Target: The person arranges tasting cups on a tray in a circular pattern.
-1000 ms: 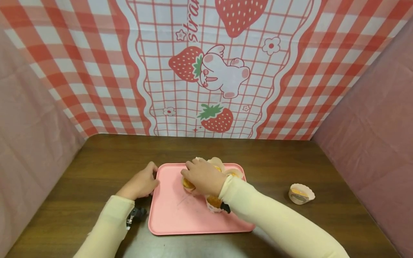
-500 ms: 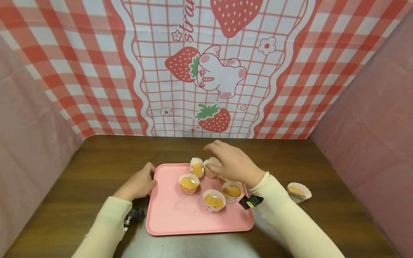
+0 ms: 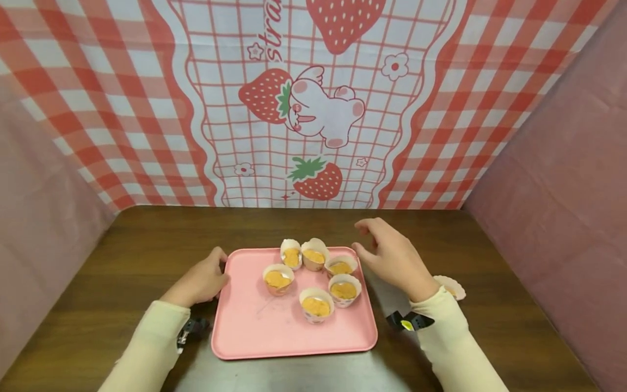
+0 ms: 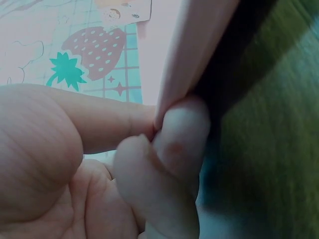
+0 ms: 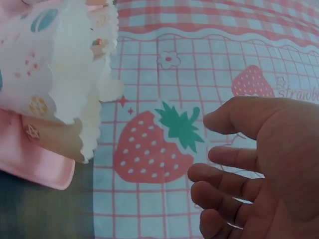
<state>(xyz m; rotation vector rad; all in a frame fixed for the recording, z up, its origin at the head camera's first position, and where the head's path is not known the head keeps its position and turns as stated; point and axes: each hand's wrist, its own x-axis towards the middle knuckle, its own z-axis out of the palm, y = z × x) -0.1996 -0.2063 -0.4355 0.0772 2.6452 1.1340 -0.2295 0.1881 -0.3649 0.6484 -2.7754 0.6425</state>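
Note:
A pink tray (image 3: 250,333) lies on the wooden table. Several small cupcakes (image 3: 316,308) in patterned paper cups stand on it, mostly along its back and right side. At the tray's left edge my left hand (image 3: 197,279) pinches the rim; the left wrist view has the rim (image 4: 192,55) between thumb and fingers. My right hand (image 3: 398,261) hovers just off the tray's right back corner, holding nothing, its fingers loosely bent and apart. Another cupcake (image 3: 454,288) stands on the table, partly hidden behind the right wrist. Paper cups (image 5: 35,74) show near the right hand in the right wrist view.
Behind the wooden table (image 3: 161,228) hangs a red-checked strawberry cloth (image 3: 313,120). Pink cloth (image 3: 563,179) closes off the right side, and similar cloth (image 3: 44,218) the left.
My right hand has let go of a cupcake near the tray's back left, risen, and moved right, past the tray's right edge. The left hand keeps its grip on the rim.

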